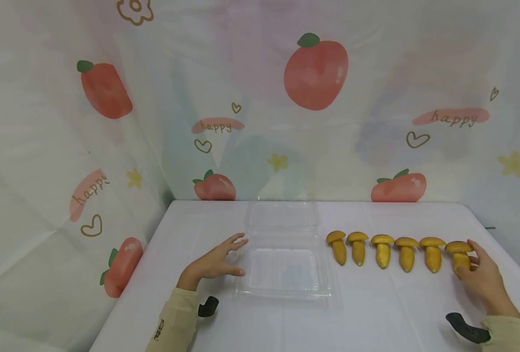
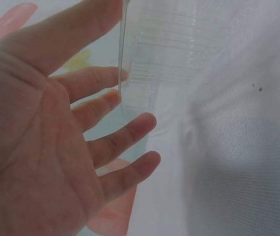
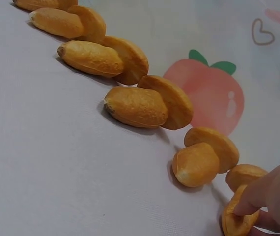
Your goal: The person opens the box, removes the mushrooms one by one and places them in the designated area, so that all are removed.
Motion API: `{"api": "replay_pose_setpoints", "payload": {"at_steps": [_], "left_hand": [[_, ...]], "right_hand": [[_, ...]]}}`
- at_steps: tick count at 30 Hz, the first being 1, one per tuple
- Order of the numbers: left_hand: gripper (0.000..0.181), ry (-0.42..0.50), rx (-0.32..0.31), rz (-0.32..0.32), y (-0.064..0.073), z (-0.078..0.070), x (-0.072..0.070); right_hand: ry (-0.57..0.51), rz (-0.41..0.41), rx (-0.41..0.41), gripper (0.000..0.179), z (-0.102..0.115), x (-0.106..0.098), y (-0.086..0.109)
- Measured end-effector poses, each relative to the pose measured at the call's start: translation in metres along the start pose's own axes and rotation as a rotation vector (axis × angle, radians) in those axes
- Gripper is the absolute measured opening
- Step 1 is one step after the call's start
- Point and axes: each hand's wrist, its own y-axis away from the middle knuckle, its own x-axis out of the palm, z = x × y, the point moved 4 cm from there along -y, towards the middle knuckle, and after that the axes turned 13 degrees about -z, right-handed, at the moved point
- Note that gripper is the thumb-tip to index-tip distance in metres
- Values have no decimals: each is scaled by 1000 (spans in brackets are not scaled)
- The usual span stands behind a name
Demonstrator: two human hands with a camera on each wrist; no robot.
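Note:
Several yellow-brown mushrooms (image 1: 383,254) lie in a row on the right half of the table, caps toward the back. At the row's right end my right hand (image 1: 484,278) grips the last mushroom (image 1: 460,254), thumb on its stem and fingers round the far side; the right wrist view shows the thumb against that stem (image 3: 239,216). A clear plastic box (image 1: 283,269) stands with its lid (image 1: 282,215) folded back behind it. My left hand (image 1: 215,261) is at the box's left edge, fingers spread; in the left wrist view its fingertips (image 2: 145,123) are near the clear wall.
A white cloth covers the table (image 1: 282,322). Fruit-printed curtains (image 1: 260,98) hang behind it and along the left side. Dark curved straps (image 1: 466,330) show beside both sleeves.

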Motion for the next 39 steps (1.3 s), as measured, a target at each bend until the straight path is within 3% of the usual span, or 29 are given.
{"api": "replay_pose_setpoints", "payload": {"at_steps": [14,32,39], "left_hand": [[88,3,-23,-8,-1,2,2],[87,-11,-5,-1,-1,3,2],[87,-12,-8,-3,-2,3,3]], "right_hand": [[30,-2,33,85,-3,3,-1],[47,-38,-9,77,2,0,1],[18,-33,56,76,2,1,0]]}}
